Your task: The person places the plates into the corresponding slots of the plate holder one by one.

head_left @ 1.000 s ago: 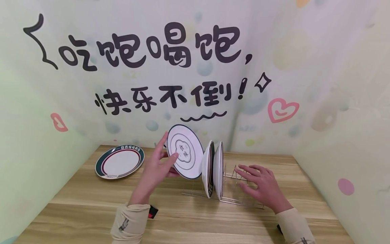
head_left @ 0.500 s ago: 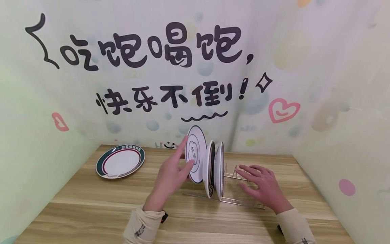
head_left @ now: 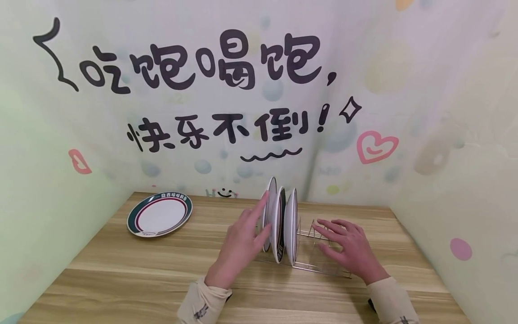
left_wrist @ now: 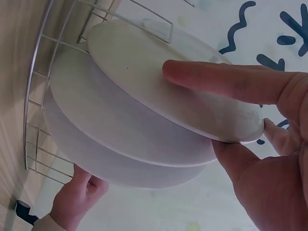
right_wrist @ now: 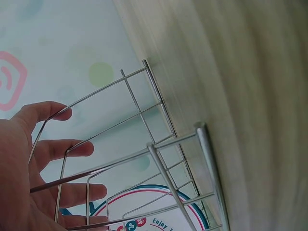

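My left hand [head_left: 243, 238] holds a white plate [head_left: 273, 194] with a dark rim line, thumb and fingers at its edge. The plate stands nearly upright over the left part of a wire dish rack [right_wrist: 211, 168]. Just right of it, a plate with a dark green band [head_left: 281, 225] and another white plate [head_left: 290, 225] stand on edge in the rack. In the left wrist view, the pale undersides of the plates overlap. My right hand [head_left: 350, 247] grips the right end of the rack, its fingers among the wires in the right wrist view.
A plate [head_left: 162, 216] with a green band and red ring lies flat at the left rear of the wooden table [head_left: 121, 279]. A patterned backdrop [head_left: 194, 103] with dark lettering rises behind the table, and pale walls flank both sides.
My left hand has carried its plate rightward and turned it from facing me to almost edge-on, lowering it beside the two racked plates. The right hand has stayed on the rack.
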`<action>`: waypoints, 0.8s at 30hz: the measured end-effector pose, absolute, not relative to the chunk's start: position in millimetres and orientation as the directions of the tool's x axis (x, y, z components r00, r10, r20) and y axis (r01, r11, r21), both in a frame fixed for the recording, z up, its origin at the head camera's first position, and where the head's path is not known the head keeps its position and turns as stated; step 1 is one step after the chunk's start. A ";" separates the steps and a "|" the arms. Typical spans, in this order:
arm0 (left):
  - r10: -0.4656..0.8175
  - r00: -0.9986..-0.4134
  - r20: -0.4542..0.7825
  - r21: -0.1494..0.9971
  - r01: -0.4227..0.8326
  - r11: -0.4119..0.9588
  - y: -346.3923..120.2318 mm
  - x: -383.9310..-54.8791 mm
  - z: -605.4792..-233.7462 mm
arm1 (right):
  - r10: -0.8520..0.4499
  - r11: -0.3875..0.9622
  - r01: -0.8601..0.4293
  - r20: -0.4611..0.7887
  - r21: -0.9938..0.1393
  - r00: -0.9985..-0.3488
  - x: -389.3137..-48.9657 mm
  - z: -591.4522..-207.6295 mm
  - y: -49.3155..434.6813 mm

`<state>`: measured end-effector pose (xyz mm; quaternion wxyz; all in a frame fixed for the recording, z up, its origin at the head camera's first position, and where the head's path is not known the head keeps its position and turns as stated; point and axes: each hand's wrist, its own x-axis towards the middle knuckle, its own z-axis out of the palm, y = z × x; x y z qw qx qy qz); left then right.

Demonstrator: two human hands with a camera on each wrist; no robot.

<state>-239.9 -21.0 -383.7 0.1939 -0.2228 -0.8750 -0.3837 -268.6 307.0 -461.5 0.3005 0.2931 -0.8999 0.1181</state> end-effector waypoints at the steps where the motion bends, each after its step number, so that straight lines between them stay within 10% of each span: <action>1: 0.237 -0.827 0.510 0.586 0.535 0.608 -20.3 -240.2 -384.7 | -0.456 0.802 -0.596 0.608 -0.037 -0.650 -268.5 -461.6 307.1; 24: 0.400 -0.871 0.286 0.684 0.478 0.551 -35.1 -250.1 -393.2 | -0.456 0.800 -0.599 0.617 -0.031 -0.641 -265.8 -459.4 304.8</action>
